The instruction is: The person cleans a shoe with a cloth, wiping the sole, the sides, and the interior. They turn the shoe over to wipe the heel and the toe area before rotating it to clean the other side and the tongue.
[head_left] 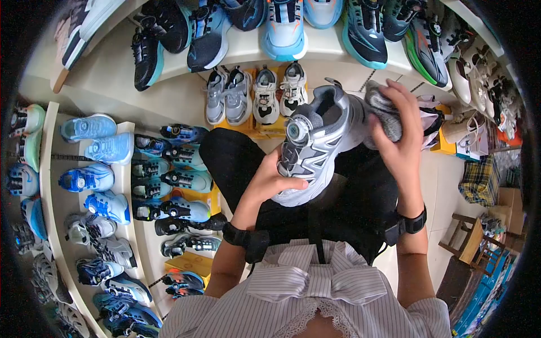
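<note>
Gray shoe (315, 149) gripped by left hand (266, 179), gray cloth (385, 112) by right hand (407, 138), sneakers (265, 101) atop yellow boxes (256, 130)

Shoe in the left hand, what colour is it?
The shoe is mainly grey and white; the head view shows it best.

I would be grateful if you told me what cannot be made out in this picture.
In the head view:
Underside of the grey shoe: hidden, facing away from the camera.
Most fingers of the left hand: hidden behind the shoe.
Details of the grey cloth in the right hand: blurred.
Markings on the shoe's dial: too small to read.
Heel of the white-and-blue shoe at top centre: cut off by the edge.
</note>
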The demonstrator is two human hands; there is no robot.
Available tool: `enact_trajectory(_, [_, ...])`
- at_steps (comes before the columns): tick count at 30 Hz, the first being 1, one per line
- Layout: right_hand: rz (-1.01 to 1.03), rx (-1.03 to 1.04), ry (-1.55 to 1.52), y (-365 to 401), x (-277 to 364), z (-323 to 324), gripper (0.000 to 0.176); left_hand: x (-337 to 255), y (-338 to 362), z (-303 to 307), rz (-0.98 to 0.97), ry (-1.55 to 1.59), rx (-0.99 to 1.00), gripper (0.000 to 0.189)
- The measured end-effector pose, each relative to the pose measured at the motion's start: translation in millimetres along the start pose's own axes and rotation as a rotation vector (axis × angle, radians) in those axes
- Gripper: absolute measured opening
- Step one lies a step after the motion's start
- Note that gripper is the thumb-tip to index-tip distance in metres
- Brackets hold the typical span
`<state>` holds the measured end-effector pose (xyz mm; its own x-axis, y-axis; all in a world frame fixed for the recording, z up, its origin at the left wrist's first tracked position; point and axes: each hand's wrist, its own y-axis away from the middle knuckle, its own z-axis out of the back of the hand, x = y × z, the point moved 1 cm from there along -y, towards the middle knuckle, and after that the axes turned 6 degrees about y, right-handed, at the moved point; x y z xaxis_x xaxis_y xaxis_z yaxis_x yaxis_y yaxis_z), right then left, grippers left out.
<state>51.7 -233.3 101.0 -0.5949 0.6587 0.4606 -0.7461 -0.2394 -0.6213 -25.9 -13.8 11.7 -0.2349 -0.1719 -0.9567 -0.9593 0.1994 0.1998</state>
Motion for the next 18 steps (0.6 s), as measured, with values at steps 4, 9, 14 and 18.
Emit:
enact_trajectory(4, [0.108,0.130,-0.007,3,12,-10,0.038,-1,-2,-5,-0.053,-0.054,0.014,0.069])
enact_trajectory(9, [0.257,0.352,-0.293,11,20,-15,0.033,1,0,-3,0.052,0.147,-0.071,0.069])
enact_trajectory(14, [0.064,0.196,-0.202,9,11,-4,0.032,-3,3,5,0.043,0.156,-0.084,0.068])
enact_trajectory(18, [-0.056,0.036,-0.129,0,-5,0,0.039,-4,5,6,0.039,0.156,-0.062,0.072])
